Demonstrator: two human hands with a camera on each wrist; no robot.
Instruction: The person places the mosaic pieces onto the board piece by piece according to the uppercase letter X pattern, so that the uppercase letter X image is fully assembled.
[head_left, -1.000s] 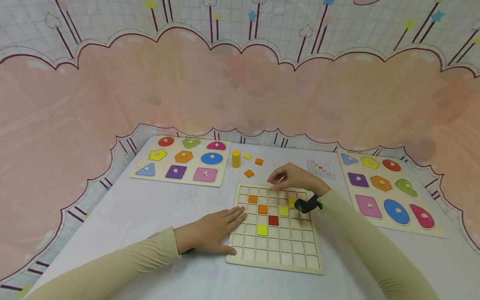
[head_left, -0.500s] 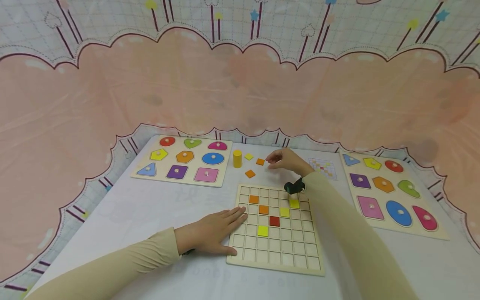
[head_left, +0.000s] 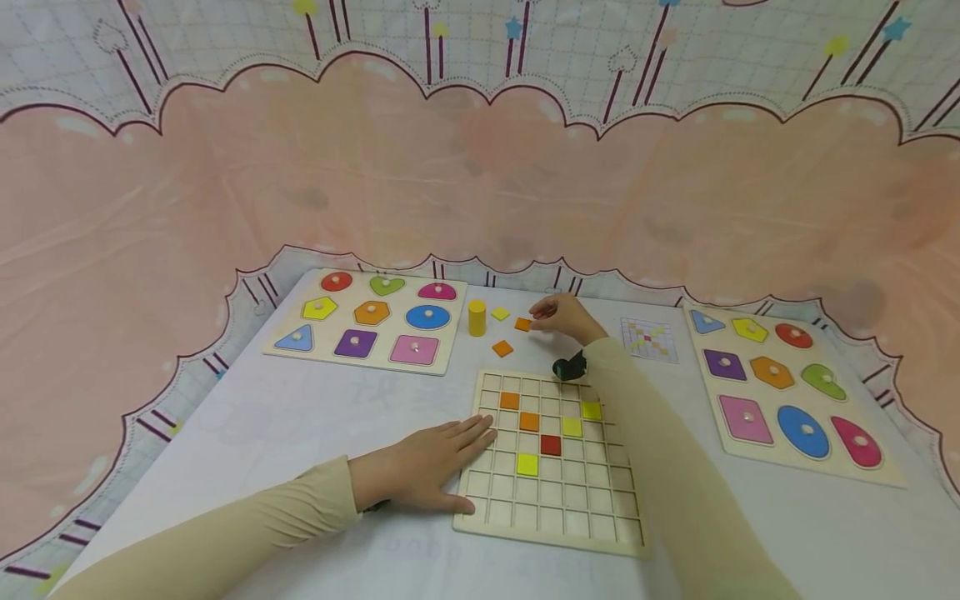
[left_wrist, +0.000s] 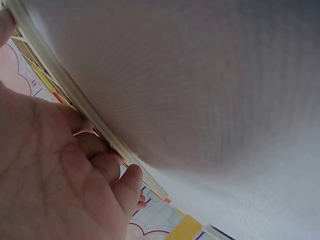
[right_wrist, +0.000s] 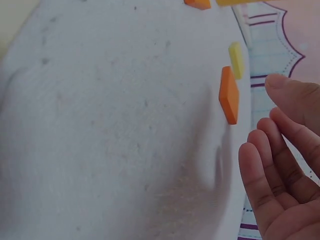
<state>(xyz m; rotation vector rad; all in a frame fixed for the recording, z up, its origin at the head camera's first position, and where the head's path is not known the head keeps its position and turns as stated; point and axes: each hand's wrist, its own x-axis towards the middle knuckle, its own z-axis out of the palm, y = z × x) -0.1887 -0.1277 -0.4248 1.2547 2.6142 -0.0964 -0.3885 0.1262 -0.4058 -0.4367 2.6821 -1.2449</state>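
Observation:
My left hand [head_left: 427, 462] rests flat on the left side of a wooden grid board [head_left: 513, 529], its fingertips and thumb over the rim [left_wrist: 75, 95]. Orange, yellow and red square tiles lie in some of the board's cells, among them a red tile [head_left: 551, 445]. Beyond the board, my right hand [head_left: 562, 318] hovers with loosely bent fingers beside an orange tile [head_left: 522, 324]. The right wrist view shows a gap between the fingers and that orange tile [right_wrist: 229, 95]. A yellow tile [head_left: 500, 313] and another orange tile [head_left: 502, 348] lie close by.
A yellow cylinder [head_left: 477, 318] stands left of the loose tiles. Shape-puzzle boards lie at far left [head_left: 352, 354] and right [head_left: 787, 400]. A printed pattern card [head_left: 649, 340] lies right of my right hand. A patterned cloth [head_left: 480, 183] rises behind the table.
My right hand has moved from above the board's far edge, away and slightly left, to beside the orange tile. My left hand has stayed on the board.

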